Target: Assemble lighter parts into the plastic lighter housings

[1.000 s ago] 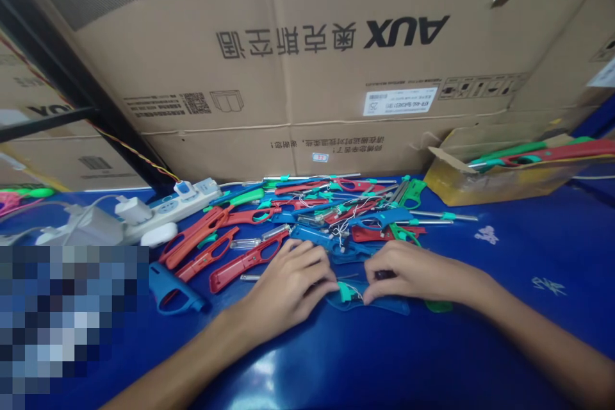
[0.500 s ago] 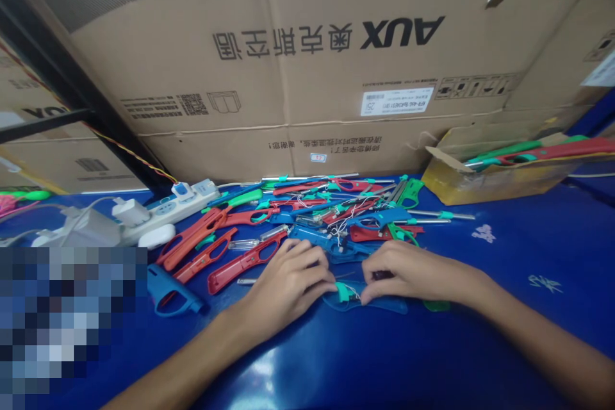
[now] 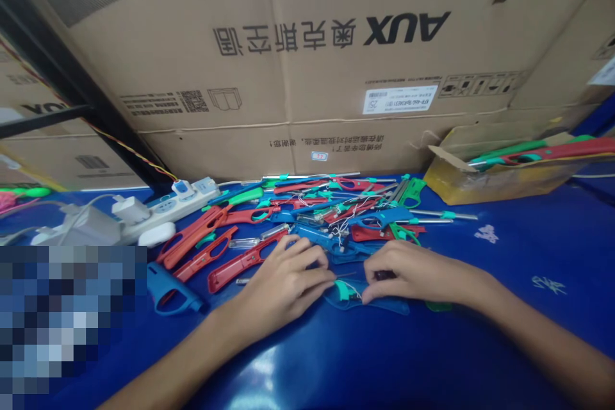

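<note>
I see the blue shell [image 3: 391, 305] between my hands, long axis running left to right, its green piece [image 3: 344, 291] nearer the left hand [image 3: 292, 282]. Left fingertips bunch, pinch unclear; the right hand [image 3: 401, 269] curls round a dark piece [image 3: 383, 275], thumb beside white wires [image 3: 356, 293].

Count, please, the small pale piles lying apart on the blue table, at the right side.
2. One pinkish-white pile lies in front of the open carton; one pale-green pile lies nearer, just beyond the right forearm. More may be hidden behind that forearm.
</note>
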Tool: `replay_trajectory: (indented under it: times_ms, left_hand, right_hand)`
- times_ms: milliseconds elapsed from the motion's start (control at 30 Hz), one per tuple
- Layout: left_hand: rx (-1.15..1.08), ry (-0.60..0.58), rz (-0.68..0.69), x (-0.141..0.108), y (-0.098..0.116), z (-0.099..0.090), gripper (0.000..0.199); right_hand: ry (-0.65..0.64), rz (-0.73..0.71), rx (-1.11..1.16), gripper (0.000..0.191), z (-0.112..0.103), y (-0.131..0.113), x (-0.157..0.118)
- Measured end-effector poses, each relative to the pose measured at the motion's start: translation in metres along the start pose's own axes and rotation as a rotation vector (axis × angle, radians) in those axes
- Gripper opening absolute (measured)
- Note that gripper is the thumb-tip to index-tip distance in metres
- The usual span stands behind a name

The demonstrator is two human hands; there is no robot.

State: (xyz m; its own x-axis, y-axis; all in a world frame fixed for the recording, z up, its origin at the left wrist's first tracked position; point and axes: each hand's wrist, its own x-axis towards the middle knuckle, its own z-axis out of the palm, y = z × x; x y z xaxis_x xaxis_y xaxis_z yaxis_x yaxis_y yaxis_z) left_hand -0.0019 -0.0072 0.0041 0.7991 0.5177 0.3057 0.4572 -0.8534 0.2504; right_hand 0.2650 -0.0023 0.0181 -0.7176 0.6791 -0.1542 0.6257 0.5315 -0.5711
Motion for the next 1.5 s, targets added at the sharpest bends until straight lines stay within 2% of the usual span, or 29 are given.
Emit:
replay_trajectory:
  times_ms: [367, 633, 1000, 1500]
  left_hand:
    - [-0.097, 0.009, -0.087, 0.003, 0.002, 0.0, 0.013]
    - [-0.163, 0.06, -0.129, 0.003, 0.006, 0.007, 0.013]
    - [-0.167, 0.094, -0.104, 0.004, 0.006, 0.007, 0.013]
    - [-0.053, 0.001, -0.083, 0.003, 0.008, 0.005, 0.016]
  right_hand:
    - [0.017, -0.016, 0.007, 0.041, 0.0, 0.002, 0.0]
    - [0.004, -0.008, -0.009, 0.039, -0.002, -0.001, 0.0]
    - [0.002, 0.001, -0.001, 0.041, -0.002, -0.001, 0.0]
    - [-0.017, 0.006, -0.002, 0.041, -0.003, 0.0, 0.0]
